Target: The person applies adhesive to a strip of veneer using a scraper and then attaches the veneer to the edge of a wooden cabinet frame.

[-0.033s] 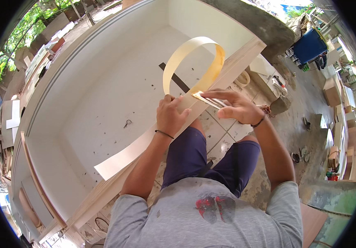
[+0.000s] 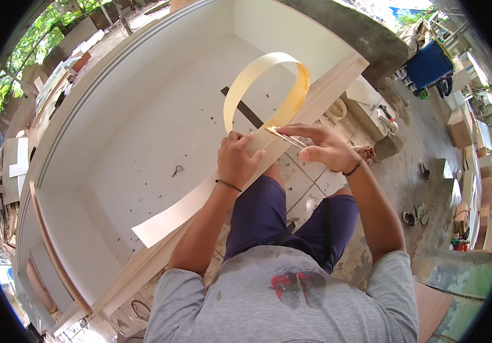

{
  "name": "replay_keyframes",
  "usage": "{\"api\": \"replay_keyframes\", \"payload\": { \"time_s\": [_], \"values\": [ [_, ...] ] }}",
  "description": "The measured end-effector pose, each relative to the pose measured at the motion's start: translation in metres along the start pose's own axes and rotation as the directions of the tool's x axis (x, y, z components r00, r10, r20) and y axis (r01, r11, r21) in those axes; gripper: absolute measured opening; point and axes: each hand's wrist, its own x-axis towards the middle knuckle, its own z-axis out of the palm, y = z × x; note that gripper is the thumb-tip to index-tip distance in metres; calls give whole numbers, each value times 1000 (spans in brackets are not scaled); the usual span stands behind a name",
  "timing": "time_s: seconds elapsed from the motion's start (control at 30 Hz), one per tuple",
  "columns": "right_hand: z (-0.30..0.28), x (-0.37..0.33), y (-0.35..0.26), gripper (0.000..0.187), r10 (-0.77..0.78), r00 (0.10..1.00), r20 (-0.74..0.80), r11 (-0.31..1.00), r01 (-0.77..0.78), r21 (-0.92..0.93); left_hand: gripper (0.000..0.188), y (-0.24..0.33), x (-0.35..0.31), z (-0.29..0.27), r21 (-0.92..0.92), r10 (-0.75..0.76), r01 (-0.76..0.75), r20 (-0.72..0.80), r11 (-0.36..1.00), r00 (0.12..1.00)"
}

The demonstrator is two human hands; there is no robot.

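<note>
My left hand (image 2: 239, 159) grips a long pale strip (image 2: 171, 215), like edge banding, over the front rim of a large white box-like cabinet (image 2: 114, 183). One end of the strip lies flat toward the lower left. Beyond my hand the rest curls up into a loop, smeared with yellow glue (image 2: 298, 97) on its inner face. Between the thumb and fingers of my right hand (image 2: 326, 150) is a thin flat spreader (image 2: 289, 138), seen nearly edge-on. Its yellowed tip meets the strip just right of my left hand.
A dark narrow bar (image 2: 242, 108) and scattered bits lie on the cabinet's white panel. Its pale wooden rim (image 2: 337, 80) runs diagonally in front of me. A coil of strip (image 2: 335, 110) sits beyond my right hand. A blue bin (image 2: 429, 64) stands far right, near boxes and boards.
The spreader in my right hand has tilted, showing less of its flat face. The strip's loop has shifted very slightly; my left hand keeps its grip.
</note>
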Motion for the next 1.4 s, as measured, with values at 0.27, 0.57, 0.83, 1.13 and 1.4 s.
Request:
{"api": "replay_keyframes", "payload": {
  "time_s": [0.27, 0.57, 0.83, 1.13, 1.4],
  "values": [
    [21, 10, 26, 61, 3, 1000, -10, 990, -2, 142, 52, 0, -25, -33, 152, -68, 56, 75, 987, 995],
    [98, 5, 41, 70, -145, 962, -232, 546, -118, -830, 52, -16, -49, -41, -19, -65, 66, 11, 998, 998],
    [63, 1, -13, 66, 123, 988, -98, 555, -150, -818, 49, -14, -48, -43, 3, -54, 54, -24, 999, 998],
    [-11, 29, 5, 63, 2, 978, -209, 269, -202, -942, 46, -14, -45, -39, 33, -38, 39, -13, 999, 999],
    [-48, 40, 24, 63, 146, 962, -233, 298, -267, -916, 45, -13, -46, -41, 38, -25, 26, -35, 999, 999]
  ]
}}
